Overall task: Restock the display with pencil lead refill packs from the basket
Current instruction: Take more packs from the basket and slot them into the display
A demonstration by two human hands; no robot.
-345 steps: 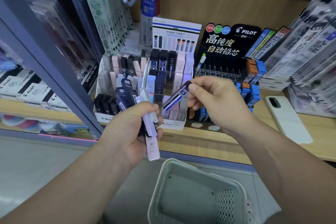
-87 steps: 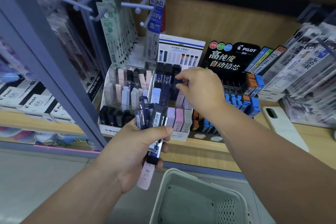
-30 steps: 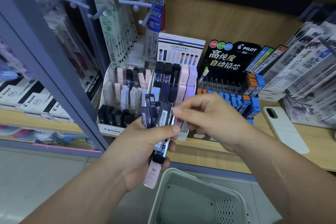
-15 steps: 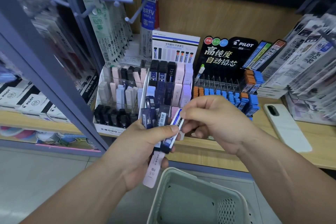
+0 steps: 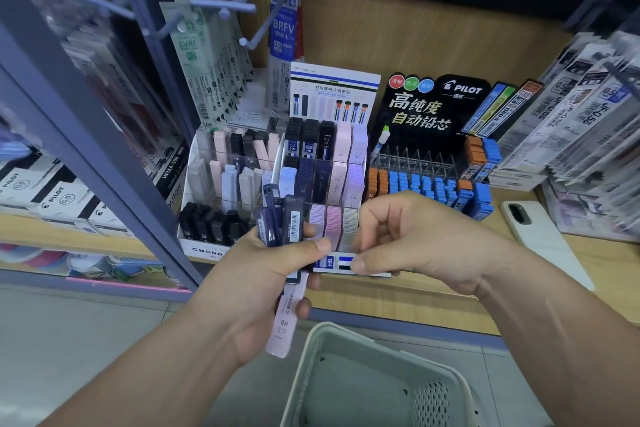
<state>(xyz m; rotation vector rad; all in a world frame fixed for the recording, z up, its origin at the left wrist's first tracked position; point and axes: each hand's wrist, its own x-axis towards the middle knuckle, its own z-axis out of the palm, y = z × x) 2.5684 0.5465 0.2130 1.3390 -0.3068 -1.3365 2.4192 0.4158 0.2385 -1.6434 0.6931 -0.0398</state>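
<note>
Two hands meet in front of the display at mid-frame, and I count four packs between them. My left hand is curled tight round a bunch: two dark packs stick up above the thumb and one pink pack hangs below the fingers. I cannot tell whether more are hidden in the fist. The right hand pinches a fourth, the white-and-blue HB pack, between thumb and curled fingers. That pack lies level, with its left end tucked just under the left thumb and its right end inside the right hand's pinch, at the display's front edge. One basket sits at the lower centre of the frame, below both hands. One phone lies on the shelf at right.
</note>
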